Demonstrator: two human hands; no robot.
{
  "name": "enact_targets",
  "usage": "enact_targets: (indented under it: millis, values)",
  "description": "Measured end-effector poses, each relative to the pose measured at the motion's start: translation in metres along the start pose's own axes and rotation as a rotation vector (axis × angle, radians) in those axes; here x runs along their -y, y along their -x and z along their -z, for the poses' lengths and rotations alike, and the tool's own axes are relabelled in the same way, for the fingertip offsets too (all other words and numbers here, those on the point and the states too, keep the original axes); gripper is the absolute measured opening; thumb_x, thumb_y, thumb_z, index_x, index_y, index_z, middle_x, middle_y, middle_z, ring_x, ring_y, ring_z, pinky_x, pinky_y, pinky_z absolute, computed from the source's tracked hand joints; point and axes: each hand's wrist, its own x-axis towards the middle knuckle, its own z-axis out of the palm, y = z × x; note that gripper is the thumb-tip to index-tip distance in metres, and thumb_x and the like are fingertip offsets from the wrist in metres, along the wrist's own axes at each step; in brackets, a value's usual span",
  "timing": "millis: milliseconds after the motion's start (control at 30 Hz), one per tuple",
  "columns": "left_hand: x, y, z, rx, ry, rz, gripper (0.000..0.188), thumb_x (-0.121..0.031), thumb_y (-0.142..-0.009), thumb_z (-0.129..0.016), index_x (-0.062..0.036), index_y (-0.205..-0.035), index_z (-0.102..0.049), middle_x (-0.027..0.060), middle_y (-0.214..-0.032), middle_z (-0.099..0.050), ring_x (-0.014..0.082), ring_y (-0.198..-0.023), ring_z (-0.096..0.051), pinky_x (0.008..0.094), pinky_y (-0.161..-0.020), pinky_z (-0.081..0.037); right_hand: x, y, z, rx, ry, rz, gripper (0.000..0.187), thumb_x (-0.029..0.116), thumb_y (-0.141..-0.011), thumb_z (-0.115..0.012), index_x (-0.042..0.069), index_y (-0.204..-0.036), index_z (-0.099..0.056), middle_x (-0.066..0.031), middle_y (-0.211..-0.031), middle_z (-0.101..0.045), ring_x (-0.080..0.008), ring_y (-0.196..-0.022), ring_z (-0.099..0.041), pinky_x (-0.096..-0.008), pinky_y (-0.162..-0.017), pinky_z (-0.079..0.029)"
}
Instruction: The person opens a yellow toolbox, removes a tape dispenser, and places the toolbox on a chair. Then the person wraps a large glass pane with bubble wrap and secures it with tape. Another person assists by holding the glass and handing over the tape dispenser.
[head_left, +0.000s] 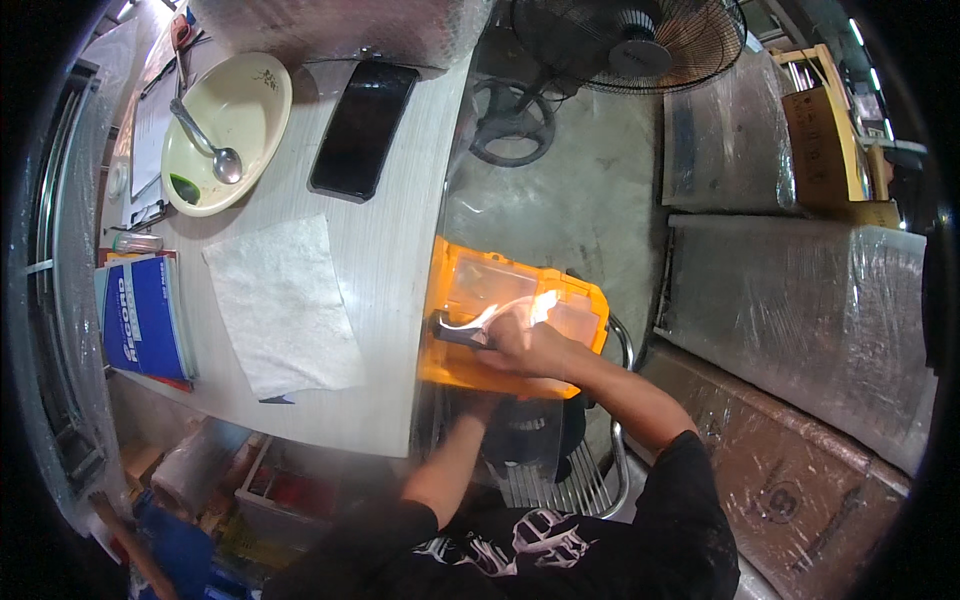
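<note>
An orange plastic case (565, 285) with a clear lid is beside the right edge of the table, over a metal-framed stool. My right hand (528, 348) reaches over the lid, its fingers closed round the dark handle (462, 332) across it. Bright light glints off the lid by my knuckles. From below, my left hand (480, 404) goes under the near side of the case, where its fingers are hidden. I cannot tell whether it grips the case or only supports it.
On the table (390, 260) lie a white cloth (285, 310), a black phone (363, 130), a cream bowl (245, 115) with a spoon (227, 165), and blue booklets (140, 310). A fan (640, 55) stands ahead. Wrapped boxes (800, 320) line the right side, above the floor (590, 180).
</note>
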Motion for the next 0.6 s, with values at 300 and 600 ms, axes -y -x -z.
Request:
enact_targets:
  millis: [300,600]
  values:
    - [0.049,0.036,-0.089,0.003,0.170,0.105,0.044,-0.036,-0.107,-0.052,-0.0072,-0.140,-0.050,0.0091,-0.126,-0.060,0.0237,-0.114,-0.059,0.0399,-0.103,-0.050,0.030,-0.002,0.021,-0.078,0.010,-0.029,0.032,0.025,-0.085,-0.073,0.002,-0.105,-0.066,-0.0239,-0.095,-0.070,-0.0428,-0.094,-0.069,-0.0497,-0.084,-0.056]
    - [0.037,0.024,-0.119,0.025,0.139,0.073,0.043,-0.037,-0.107,-0.051,-0.0070,-0.138,-0.051,0.0097,-0.124,-0.061,0.0236,-0.113,-0.060,0.0396,-0.101,-0.050,-0.051,0.126,0.003,-1.323,-0.171,-0.369,0.042,0.025,-0.100,-0.065,-0.001,-0.132,-0.060,-0.0173,-0.127,-0.064,-0.0313,-0.122,-0.059,-0.0428,-0.103,-0.048]
